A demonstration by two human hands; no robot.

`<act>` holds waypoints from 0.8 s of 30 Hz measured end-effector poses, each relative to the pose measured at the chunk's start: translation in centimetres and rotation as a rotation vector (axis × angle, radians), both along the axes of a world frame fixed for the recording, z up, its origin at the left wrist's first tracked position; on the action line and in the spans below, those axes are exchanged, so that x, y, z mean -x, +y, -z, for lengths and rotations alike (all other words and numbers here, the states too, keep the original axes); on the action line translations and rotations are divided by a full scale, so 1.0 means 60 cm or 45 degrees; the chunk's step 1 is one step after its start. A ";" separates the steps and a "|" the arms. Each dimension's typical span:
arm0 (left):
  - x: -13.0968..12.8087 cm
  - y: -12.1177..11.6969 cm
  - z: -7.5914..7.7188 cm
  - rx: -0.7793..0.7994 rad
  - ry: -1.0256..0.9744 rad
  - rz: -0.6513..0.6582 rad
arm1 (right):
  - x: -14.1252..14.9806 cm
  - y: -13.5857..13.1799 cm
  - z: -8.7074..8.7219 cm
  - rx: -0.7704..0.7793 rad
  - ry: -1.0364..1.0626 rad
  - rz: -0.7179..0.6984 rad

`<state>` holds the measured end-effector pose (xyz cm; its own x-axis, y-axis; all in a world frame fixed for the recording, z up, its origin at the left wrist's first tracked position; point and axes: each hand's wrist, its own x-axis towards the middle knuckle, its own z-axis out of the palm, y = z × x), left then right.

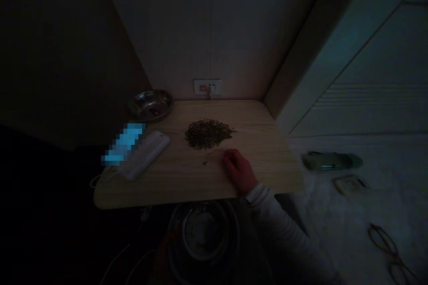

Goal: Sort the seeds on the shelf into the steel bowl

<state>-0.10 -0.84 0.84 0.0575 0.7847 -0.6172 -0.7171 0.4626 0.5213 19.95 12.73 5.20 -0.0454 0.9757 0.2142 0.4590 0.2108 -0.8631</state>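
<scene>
My right hand (239, 170) rests on a small wooden table (174, 182), its fingers curled together just below and right of a pile of small dark grains (207, 133). A few loose grains (204, 163) lie left of the fingertips. Whether the fingers pinch anything is hidden in the dim light. A white sleeve covers that arm. My left hand is out of sight.
A metal bowl (150, 104) stands at the table's back left, by a wall socket (207, 86). A white flat object (145, 155) and a blurred glowing patch (123, 143) lie at the left. Below the table stands a round pot (202, 231). Glasses (389, 249) and small items lie on the bed at right.
</scene>
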 end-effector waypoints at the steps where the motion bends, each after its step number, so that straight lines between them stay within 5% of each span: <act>1: -0.001 0.001 0.002 0.016 0.012 0.000 | -0.001 -0.003 0.000 0.000 -0.018 0.003; 8: -0.001 0.012 0.018 0.125 0.110 -0.050 | 0.000 -0.006 -0.005 0.027 -0.100 -0.023; 17: 0.030 -0.020 0.072 0.484 0.333 -0.184 | 0.005 -0.003 0.002 -0.025 -0.205 -0.046; 20: 0.028 -0.020 0.067 0.541 0.393 -0.214 | 0.008 -0.001 0.003 -0.066 -0.274 -0.057; 24: 0.011 -0.002 0.028 0.593 0.428 -0.207 | 0.007 0.001 0.002 -0.130 -0.357 -0.106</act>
